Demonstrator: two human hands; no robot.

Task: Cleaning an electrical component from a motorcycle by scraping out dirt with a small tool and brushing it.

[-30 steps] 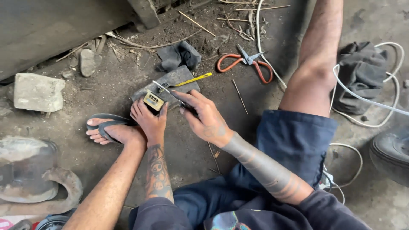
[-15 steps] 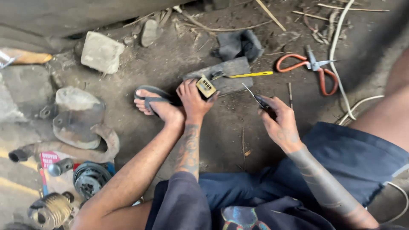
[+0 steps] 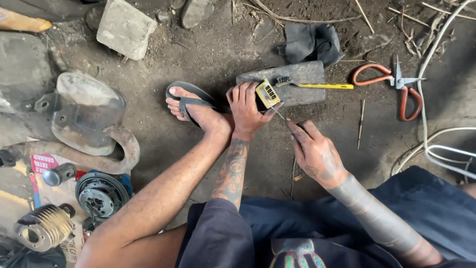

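Since the earlier frame, the right hand [image 3: 317, 151] is sitting drawn in from the right, closer to the left hand [image 3: 246, 106] and the small yellow part [image 3: 268, 93], and the view is sitting further left.

Item 1, nearest: dark blue shorts [image 3: 347, 228] and both tattooed forearms are filling the bottom edge.

Item 2: the right hand is lying knuckles-up on the dirt floor [image 3: 208, 54], its grip closing on a thin metal pin [image 3: 278, 114] that is slanting toward the yellow part.

Item 3: the left hand is pressing down on the near end of a flat grey block [image 3: 302, 77], its grip half curled, thumb and fingers pinching the small yellow part, which is sitting on the block's left end.

Item 4: a bare foot in a black sandal [image 3: 191, 101] is resting just beside the left hand.

Item 5: a yellow-handled brush [image 3: 317, 85] is lying along the block, touching it.

Item 6, left: a rusty curved casing [image 3: 82, 116], a round metal hub [image 3: 99, 194] and a finned cylinder [image 3: 42, 228] are lying near the knee.

Item 7, right: orange-handled shears [image 3: 396, 87] and white cable [image 3: 446, 149] are lying well apart from the hands.

Item 8, farthest: a black cloth [image 3: 310, 42] is lying just behind the block; a pale stone [image 3: 124, 27] is sitting at upper left.
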